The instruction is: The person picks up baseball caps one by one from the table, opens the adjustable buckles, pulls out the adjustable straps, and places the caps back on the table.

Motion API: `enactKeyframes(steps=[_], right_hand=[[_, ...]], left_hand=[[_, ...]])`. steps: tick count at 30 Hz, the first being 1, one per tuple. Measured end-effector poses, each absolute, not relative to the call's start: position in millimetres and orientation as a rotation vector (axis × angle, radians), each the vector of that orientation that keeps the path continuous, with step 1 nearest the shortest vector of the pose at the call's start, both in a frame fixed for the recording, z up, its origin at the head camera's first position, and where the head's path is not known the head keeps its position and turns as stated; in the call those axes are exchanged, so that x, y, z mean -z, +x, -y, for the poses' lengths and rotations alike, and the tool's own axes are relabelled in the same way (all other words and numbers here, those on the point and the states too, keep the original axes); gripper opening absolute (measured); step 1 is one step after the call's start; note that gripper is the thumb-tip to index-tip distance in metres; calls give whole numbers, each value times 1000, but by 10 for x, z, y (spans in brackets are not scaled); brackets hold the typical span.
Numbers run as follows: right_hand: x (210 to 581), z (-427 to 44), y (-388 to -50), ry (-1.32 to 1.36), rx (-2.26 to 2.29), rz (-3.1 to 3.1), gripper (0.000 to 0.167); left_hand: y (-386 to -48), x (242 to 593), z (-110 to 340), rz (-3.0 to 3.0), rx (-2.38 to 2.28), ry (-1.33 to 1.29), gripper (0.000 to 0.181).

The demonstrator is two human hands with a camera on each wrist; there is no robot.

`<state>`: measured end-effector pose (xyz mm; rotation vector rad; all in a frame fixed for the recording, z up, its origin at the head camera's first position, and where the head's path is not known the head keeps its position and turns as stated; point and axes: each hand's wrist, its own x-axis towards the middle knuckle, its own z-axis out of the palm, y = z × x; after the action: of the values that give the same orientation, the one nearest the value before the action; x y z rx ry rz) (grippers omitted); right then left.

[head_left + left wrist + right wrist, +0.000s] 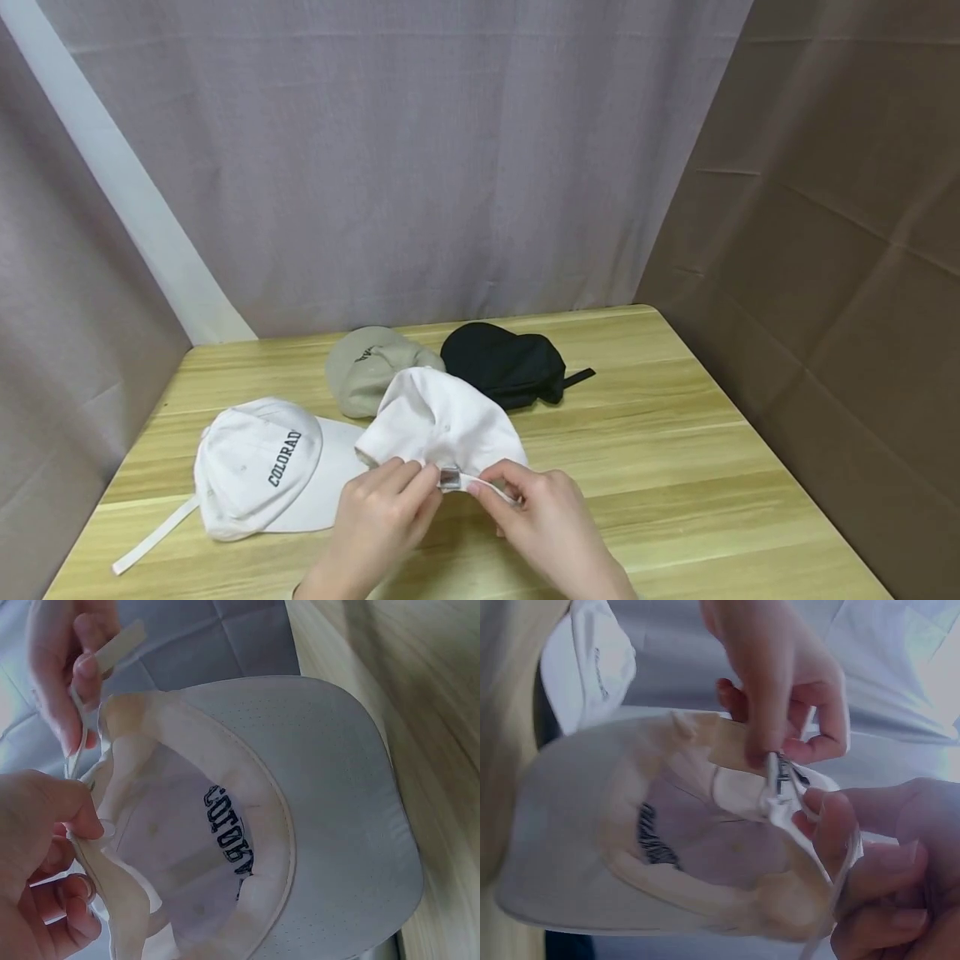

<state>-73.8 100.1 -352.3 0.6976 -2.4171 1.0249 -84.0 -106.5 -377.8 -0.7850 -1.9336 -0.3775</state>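
Note:
A white cap (450, 417) is held up above the table's front part, its back strap and metal buckle (449, 478) toward me. My left hand (386, 517) pinches the band just left of the buckle. Thumb and fingers of my right hand (543, 517) pinch the strap (469, 481) right of it. Dark lettering (229, 832) shows through the cap's inside in the left wrist view, beside the brim (337, 810). In the right wrist view the strap's loose length (832, 907) hangs by my right fingers, and the buckle (781, 774) sits between both hands.
Another white cap (255, 467) with dark lettering lies at the left, its strap (153, 535) trailing toward the front. Behind the held cap lie a beige cap (367, 375) and a black cap (502, 362). Curtains (450, 167) stand behind the wooden table (697, 467).

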Motion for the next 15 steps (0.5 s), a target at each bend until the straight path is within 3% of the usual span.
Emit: enactKeyframes(steps=[6,15], right_hand=[[3533,-969,-816,638,-840,2222,20],[3780,-795,-871,672,-1107,2114,28]], left_hand=[[-815,3767,1024,1901,338,-813,25],[-817,3781,997,1958,413,-731,9]])
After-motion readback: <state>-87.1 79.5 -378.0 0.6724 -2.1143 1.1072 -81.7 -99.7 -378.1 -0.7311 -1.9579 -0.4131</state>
